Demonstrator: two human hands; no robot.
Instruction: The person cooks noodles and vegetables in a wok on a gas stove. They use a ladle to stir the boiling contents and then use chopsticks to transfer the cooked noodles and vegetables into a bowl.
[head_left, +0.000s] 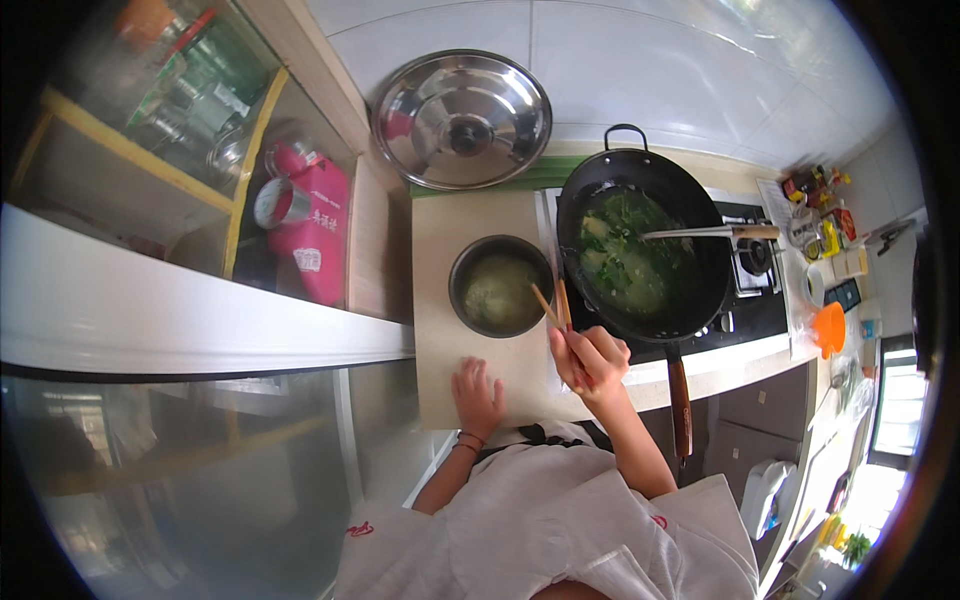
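My right hand [590, 358] is closed around a pair of wooden chopsticks [563, 303], their tips pointing up between the pot and the wok. Just left of them stands a dark round pot [456, 305] holding a pale, cloudy liquid [497, 292]. My left hand [477, 394] lies on the beige counter [436, 345] in front of the pot, fingers spread, with nothing in it. To the right, a black wok [573, 225] contains green leaves in broth [635, 250]. A spatula with a wooden handle [752, 231] rests across the wok's rim.
A large steel lid [465, 115] leans against the tiled wall behind the pot. The wok's long wooden handle [680, 405] juts over the counter edge. A glass-fronted cabinet [190, 140] stands at left. Bottles [815, 185] and an orange container [829, 330] are at right.
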